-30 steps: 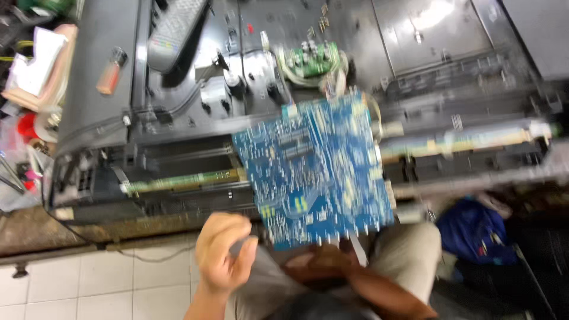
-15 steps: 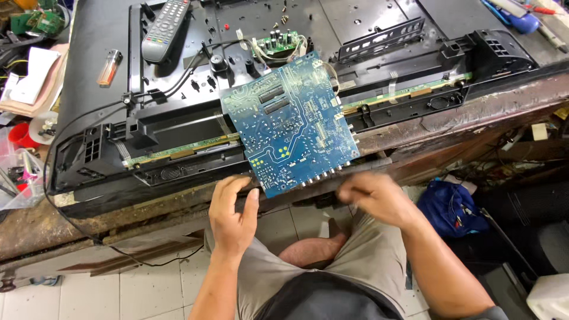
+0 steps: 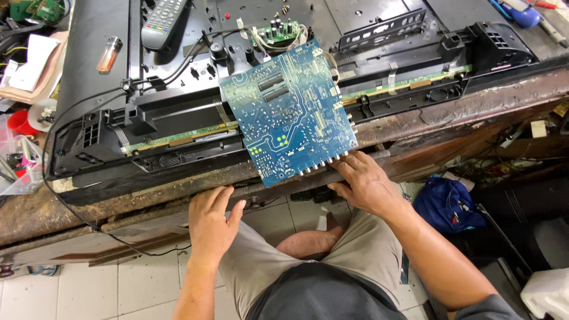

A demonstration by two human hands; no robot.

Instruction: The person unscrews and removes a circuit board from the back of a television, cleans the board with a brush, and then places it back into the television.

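Note:
A large blue circuit board [image 3: 290,112] lies tilted on the opened back of a black flat-screen set [image 3: 172,112], its near corner hanging over the bench edge. My right hand [image 3: 363,181] rests with spread fingertips on the board's near edge, by its row of connectors. My left hand [image 3: 212,222] lies open on the worn wooden bench edge [image 3: 136,198], left of the board and apart from it, holding nothing. I am seated with my knees under the bench.
A grey remote [image 3: 163,21], an orange lighter [image 3: 108,53] and a small green board [image 3: 275,32] lie on the set's back. A black perforated bracket [image 3: 382,29] sits far right. Papers and a red cup [image 3: 21,121] crowd the left. A blue bag [image 3: 447,204] lies on the floor.
My left hand has come off the board's near-left corner and dropped to the bench edge. My right hand has moved up from below the board onto its near edge.

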